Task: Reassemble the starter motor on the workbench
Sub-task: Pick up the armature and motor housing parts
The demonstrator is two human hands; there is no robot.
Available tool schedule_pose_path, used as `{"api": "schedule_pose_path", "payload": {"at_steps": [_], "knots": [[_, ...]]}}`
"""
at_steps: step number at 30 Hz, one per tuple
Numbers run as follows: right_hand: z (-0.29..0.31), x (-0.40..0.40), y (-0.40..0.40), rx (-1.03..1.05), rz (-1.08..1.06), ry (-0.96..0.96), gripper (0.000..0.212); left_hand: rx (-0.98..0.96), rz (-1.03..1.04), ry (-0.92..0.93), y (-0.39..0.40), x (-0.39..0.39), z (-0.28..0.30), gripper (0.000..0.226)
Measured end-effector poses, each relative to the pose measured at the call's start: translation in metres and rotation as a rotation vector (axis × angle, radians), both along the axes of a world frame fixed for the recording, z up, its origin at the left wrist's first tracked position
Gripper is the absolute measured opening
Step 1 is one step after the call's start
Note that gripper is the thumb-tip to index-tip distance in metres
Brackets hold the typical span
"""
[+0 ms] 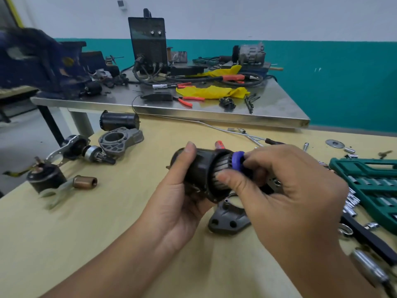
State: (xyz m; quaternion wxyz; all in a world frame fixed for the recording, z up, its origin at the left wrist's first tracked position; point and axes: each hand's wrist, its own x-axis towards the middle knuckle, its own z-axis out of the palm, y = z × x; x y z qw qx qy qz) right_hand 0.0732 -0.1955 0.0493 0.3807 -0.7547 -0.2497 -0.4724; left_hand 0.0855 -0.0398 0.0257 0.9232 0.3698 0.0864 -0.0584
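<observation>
Gripped black motor housing (pixel 198 168) in curled left hand (pixel 171 196), above grey end bracket (pixel 227 220); pinched ribbed armature (pixel 223 166) with right hand (pixel 285 186).

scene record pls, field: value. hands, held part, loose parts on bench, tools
left hand: the left hand grips the black cylindrical motor housing
right hand: the right hand pinches the ribbed armature with blue end ring, partly inside the housing
under hands: grey cast end bracket on the yellow-tan workbench
loose parts, left: grey cast nose housing, black cylinder, copper-coloured bushing
tools, right: green socket set case
</observation>
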Motion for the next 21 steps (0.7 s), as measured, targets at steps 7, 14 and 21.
{"api": "schedule_pose_path", "payload": {"at_steps": [7,14,21], "knots": [[0.004,0.000,-0.011,-0.120,0.062,-0.007,0.019,-0.223,-0.030,0.068,0.000,-0.001,0.002,0.063],[-0.010,0.000,0.005,-0.086,0.003,-0.042,0.024,-0.130,0.047,0.054,0.006,0.003,0.006,0.059],[-0.001,0.004,-0.004,-0.020,0.039,-0.067,0.029,-0.216,0.062,0.135,0.011,0.005,0.009,0.070]]}}
